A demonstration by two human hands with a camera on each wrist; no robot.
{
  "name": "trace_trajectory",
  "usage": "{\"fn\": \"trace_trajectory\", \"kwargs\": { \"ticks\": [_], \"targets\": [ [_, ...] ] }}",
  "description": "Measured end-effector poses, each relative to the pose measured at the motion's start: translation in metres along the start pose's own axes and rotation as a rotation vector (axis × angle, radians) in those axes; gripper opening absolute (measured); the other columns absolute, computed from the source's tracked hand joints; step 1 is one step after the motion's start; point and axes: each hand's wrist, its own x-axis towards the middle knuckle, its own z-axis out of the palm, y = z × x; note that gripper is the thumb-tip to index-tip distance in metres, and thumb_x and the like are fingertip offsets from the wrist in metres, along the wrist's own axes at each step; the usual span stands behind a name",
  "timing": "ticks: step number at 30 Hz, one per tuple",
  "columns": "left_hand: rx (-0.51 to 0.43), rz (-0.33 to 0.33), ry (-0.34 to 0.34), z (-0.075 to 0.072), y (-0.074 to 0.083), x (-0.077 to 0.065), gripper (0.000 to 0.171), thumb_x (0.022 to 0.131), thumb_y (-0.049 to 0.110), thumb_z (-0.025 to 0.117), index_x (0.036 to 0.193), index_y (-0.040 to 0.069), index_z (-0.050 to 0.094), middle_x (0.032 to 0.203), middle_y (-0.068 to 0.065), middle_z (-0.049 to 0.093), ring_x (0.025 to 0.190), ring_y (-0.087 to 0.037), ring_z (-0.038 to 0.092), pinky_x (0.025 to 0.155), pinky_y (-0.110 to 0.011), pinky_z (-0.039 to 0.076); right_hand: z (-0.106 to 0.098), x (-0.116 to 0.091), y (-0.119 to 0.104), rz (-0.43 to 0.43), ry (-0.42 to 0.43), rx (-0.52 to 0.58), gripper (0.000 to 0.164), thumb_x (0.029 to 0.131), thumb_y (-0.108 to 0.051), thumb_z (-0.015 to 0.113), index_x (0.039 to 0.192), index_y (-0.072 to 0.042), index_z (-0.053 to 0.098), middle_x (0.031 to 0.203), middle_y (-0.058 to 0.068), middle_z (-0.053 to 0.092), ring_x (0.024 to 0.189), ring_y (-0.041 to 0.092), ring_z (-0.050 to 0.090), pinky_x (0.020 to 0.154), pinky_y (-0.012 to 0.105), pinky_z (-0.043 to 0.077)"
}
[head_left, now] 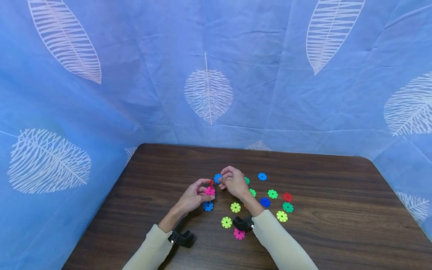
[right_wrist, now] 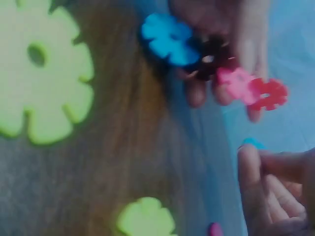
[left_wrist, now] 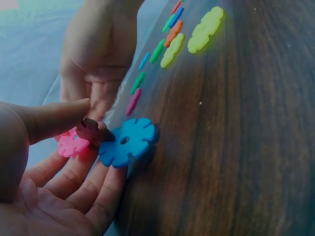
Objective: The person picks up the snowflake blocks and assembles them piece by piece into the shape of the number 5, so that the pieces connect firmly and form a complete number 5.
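My left hand (head_left: pixel 192 198) grips a chain of notched, flower-shaped plastic discs slotted together. In the right wrist view the chain runs from a blue disc (right_wrist: pixel 165 42) through a dark disc (right_wrist: pixel 211 58) and a pink disc (right_wrist: pixel 236 82) to a red disc (right_wrist: pixel 269 94). The left wrist view shows my thumb over the dark disc, with the chain's blue end close over the table. My right hand (head_left: pixel 235 184) pinches a single blue disc (head_left: pixel 217 178) between thumb and fingertips, just beyond the chain's red end.
Loose discs lie on the dark wooden table (head_left: pixel 337 210), mostly to the right: yellow (head_left: pixel 226 222), pink (head_left: pixel 239 234), green (head_left: pixel 272 194), red (head_left: pixel 288 197) and blue (head_left: pixel 262 176) among them. Some are partly hidden under my right forearm. A blue leaf-patterned cloth (head_left: pixel 256 93) hangs behind the table.
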Motion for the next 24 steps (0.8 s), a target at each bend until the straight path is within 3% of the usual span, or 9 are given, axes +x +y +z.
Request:
{"fn": "trace_trajectory", "kwargs": {
  "ticks": [6,15,24],
  "targets": [
    [-0.007,0.006,-0.003,0.001,-0.001,0.002,0.056,0.089,0.011,0.073,0.139,0.005,0.048,0.093,-0.005,0.069,0.08,-0.014,0.063,0.073,-0.027,0.049,-0.006,-0.003,-0.009,0.019,0.012,0.156,0.012,0.095,0.004,0.061,0.107,0.003,0.06,0.089,0.019,0.071,0.075,0.03,0.07,0.072,0.042,0.06],
    [-0.032,-0.015,-0.065,0.003,0.0,0.002,0.057,0.09,0.013,0.073,0.14,0.007,0.048,0.093,-0.004,0.069,0.077,-0.014,0.062,0.066,-0.027,0.05,-0.009,-0.006,-0.013,0.006,-0.023,0.184,0.014,0.096,-0.002,0.061,0.11,0.001,0.061,0.091,0.017,0.07,0.076,0.027,0.071,0.076,0.041,0.059],
    [-0.054,-0.003,-0.073,0.005,0.001,0.002,0.055,0.09,0.012,0.072,0.14,0.007,0.048,0.091,-0.004,0.068,0.076,-0.014,0.063,0.066,-0.027,0.052,-0.011,-0.007,-0.013,-0.005,-0.021,0.194,0.015,0.097,-0.002,0.061,0.111,0.002,0.061,0.092,0.019,0.07,0.077,0.029,0.071,0.074,0.037,0.059]
  ]
}}
